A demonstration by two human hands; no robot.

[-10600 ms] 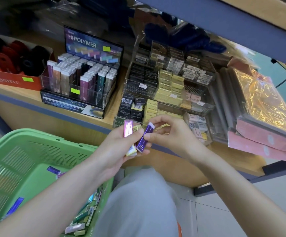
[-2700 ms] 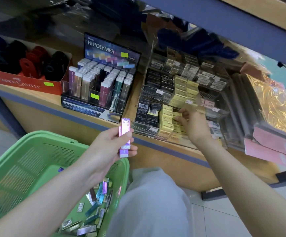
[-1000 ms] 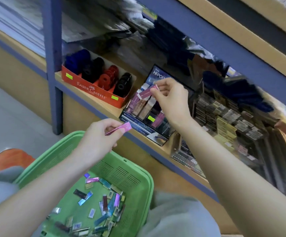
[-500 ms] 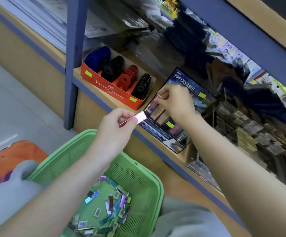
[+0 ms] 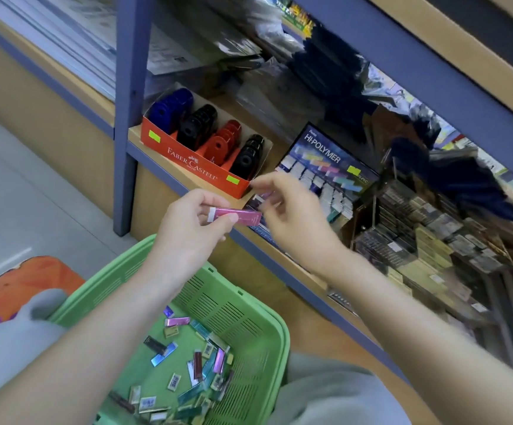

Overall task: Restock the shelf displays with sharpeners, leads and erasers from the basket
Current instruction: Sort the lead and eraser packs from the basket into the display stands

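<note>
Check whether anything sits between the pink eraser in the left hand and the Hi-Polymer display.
Only the person's own right hand: it hangs, blurred, beside the far end of the pink eraser that the left hand pinches, in front of the Hi-Polymer display. No other object shows between them.

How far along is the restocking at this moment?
Done: the HI-POLYMER display looks nearly full. In hand: the left hand pinches a pink eraser, the right hand close beside it. Left: many loose packs lie in the green basket.
</note>
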